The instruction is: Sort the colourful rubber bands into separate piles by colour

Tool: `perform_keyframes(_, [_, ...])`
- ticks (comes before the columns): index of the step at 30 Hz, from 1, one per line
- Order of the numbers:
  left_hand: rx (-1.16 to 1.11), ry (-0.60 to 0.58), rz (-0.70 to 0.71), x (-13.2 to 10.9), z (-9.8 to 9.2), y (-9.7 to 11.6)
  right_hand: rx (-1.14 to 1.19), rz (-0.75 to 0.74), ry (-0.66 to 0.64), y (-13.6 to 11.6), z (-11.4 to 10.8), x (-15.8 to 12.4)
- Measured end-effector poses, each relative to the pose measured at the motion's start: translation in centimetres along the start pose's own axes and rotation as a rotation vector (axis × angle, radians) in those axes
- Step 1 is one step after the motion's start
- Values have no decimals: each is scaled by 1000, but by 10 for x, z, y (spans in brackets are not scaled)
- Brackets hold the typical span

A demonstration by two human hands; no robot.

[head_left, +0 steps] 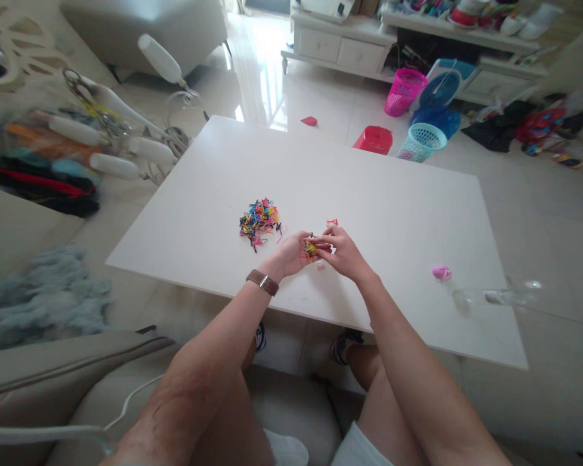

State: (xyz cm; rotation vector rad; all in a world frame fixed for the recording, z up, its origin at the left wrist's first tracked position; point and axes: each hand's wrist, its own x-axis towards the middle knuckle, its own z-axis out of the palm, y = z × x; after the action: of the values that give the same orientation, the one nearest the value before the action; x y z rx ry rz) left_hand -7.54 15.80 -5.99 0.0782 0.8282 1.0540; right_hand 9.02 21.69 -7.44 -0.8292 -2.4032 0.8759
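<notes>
My left hand point(291, 254) is curled like a cup round a small, messy clump of thin, bright bits point(309, 250), yellow with some pink and dark, above the near part of the smooth, flat, white bench point(393, 207). My right hand point(344, 254) is right up to it with bent fingers, but I cannot tell if they pinch one bit or just touch it. The bits look hooked together, so if I pull too hard, I think a few could pop out and jump off the near edge. If my left fingers go loose, some could slip down too. The big, loose, many-coloured pile of the same sort of bits point(259, 220) sits near my left wrist, so a wide swing of that arm could push it all about. I cannot say if the bits are rubber or plastic. My hands hide part of the clump and the tips of some fingers. The little red thing point(332, 222) just past my right fingers and the tiny pale pink thing point(320, 265) on the near side are too small to make out, and the clear, shiny, glass-like thing point(510, 297) at the right end is hard to see, so I could bump it
</notes>
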Motion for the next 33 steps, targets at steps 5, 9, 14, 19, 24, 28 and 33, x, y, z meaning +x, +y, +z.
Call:
perform_keyframes(5, [0,-6,-33,2,-2,-2,20,33,8,-5,-3,-1])
perform_keyframes(9, [-25,42,-25,3,-2,-2,16,68,45,-5,-11,0])
perform_keyframes(14, [-43,86,-38,-1,0,-1,-93,279,193,26,-30,-6])
perform_keyframes(19, [-60,98,-36,-5,2,1,-268,503,135,65,-31,-20])
perform_keyframes(24, [-45,95,-25,-5,2,2,-295,558,57,73,-20,-23])
perform_keyframes(28, [-43,105,-17,-6,2,2,-294,556,3,71,-18,-22])
perform_keyframes(33, [-46,114,-15,-8,2,4,-265,528,33,59,-20,-17])
